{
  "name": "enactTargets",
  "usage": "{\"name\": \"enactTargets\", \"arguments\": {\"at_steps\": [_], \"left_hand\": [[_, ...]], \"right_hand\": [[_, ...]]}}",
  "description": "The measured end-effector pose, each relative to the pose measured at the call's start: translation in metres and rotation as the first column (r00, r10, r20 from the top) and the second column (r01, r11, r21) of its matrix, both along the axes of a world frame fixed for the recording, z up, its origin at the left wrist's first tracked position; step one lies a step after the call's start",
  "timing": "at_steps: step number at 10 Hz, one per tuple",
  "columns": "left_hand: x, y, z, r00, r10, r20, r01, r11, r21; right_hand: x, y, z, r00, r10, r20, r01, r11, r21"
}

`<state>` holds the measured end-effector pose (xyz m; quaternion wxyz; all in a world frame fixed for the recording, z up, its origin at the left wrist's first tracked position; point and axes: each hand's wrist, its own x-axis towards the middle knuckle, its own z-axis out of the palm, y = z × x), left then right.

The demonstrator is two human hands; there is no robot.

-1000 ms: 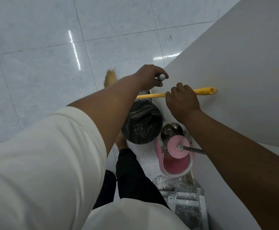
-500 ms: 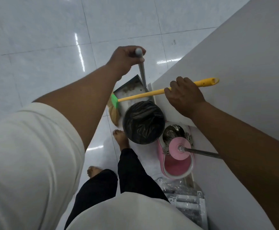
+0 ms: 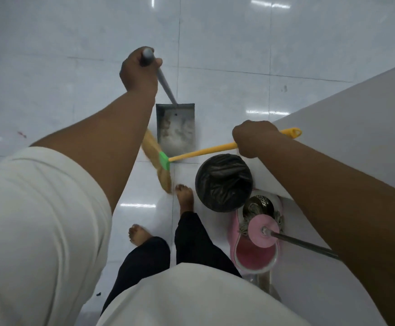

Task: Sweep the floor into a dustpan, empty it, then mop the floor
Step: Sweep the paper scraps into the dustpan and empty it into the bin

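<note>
Since half a second ago the dustpan (image 3: 176,128) has gone away from the bin (image 3: 223,182) to a spot farther out over the floor (image 3: 74,67), and the left hand (image 3: 139,69) has travelled out with it. That hand is curled round the top of the dustpan's grey handle, which slants down to the pan's far edge. The pan's open mouth faces near, with pale dust smeared inside; whether it rests on the tiles or hangs just above them I cannot tell.

The right hand (image 3: 255,137) grips the yellow handle of the broom (image 3: 203,151) close to its far right end, over the edge of the white table (image 3: 344,125). The broom's green collar lies at the near left corner of the pan, and its straw bristles, blurred, spread left and near, ending just beside a bare foot (image 3: 184,198).

The black-lined bin stands right of that foot. Nearer, touching the bin, sits a pink mop bucket (image 3: 255,257) with the mop (image 3: 263,234) standing in it.
</note>
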<state>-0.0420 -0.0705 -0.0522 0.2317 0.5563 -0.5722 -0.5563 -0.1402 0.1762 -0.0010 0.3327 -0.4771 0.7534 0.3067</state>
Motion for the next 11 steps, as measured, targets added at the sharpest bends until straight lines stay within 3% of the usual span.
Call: {"name": "enactTargets", "arguments": {"at_steps": [1, 2, 3, 4, 7, 8, 9, 10, 11], "left_hand": [[0.041, -0.023, 0.007, 0.988, 0.153, -0.006, -0.153, 0.988, -0.031], [0.079, -0.042, 0.017, 0.962, 0.273, -0.025, -0.275, 0.958, -0.081], [0.116, -0.061, 0.027, 0.925, 0.379, -0.038, -0.381, 0.918, -0.108], [0.151, -0.076, 0.037, 0.877, 0.479, -0.032, -0.478, 0.867, -0.139], [0.273, -0.11, 0.048, 0.787, 0.616, -0.003, -0.608, 0.776, -0.167], [0.316, -0.113, 0.059, 0.795, 0.6, 0.089, -0.578, 0.794, -0.188], [0.353, -0.113, 0.074, 0.785, 0.606, 0.127, -0.59, 0.795, -0.143], [0.389, -0.117, 0.082, 0.673, 0.737, 0.065, -0.719, 0.672, -0.178], [0.409, 0.003, 0.027, 0.669, 0.398, 0.628, -0.525, 0.851, 0.02]], "right_hand": [[-0.001, 0.014, -0.01, 0.73, -0.63, 0.263, 0.559, 0.773, 0.301], [0.034, 0.028, -0.017, 0.125, -0.927, 0.355, 0.723, 0.33, 0.607], [0.075, 0.016, -0.025, -0.098, -0.939, 0.329, 0.701, 0.169, 0.693], [0.102, -0.004, -0.023, -0.206, -0.941, 0.267, 0.701, 0.049, 0.712], [0.138, -0.018, 0.002, -0.145, -0.957, 0.251, 0.587, 0.121, 0.8], [0.149, -0.026, 0.008, -0.094, -0.959, 0.269, 0.572, 0.169, 0.803], [0.159, -0.035, 0.016, -0.019, -0.961, 0.275, 0.576, 0.214, 0.789], [0.162, -0.045, 0.025, 0.116, -0.95, 0.29, 0.58, 0.302, 0.757], [0.169, -0.056, 0.031, 0.209, -0.928, 0.309, 0.606, 0.371, 0.703]]}}
